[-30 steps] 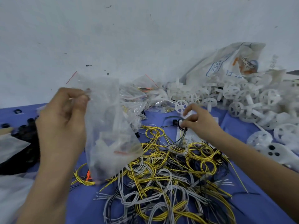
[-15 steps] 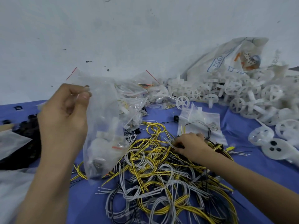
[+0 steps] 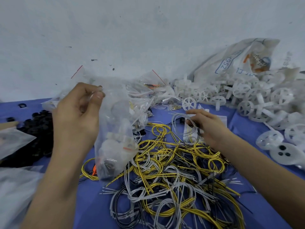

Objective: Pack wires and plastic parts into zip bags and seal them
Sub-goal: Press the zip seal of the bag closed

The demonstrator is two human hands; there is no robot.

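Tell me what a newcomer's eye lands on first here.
The tangled heap of yellow, grey and black wires sprawls across the blue cloth at centre. The left hand holds up a clear plastic zip bag with parts inside. A pile of white plastic wheels fills the far right.

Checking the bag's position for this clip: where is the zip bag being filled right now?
In the head view, the zip bag hangs left of centre, pinched at its top by the left hand, its bottom over the left edge of the wire pile.

We can read "1952" in a blue frame on the big white sack. Its other print is too blurred for us.
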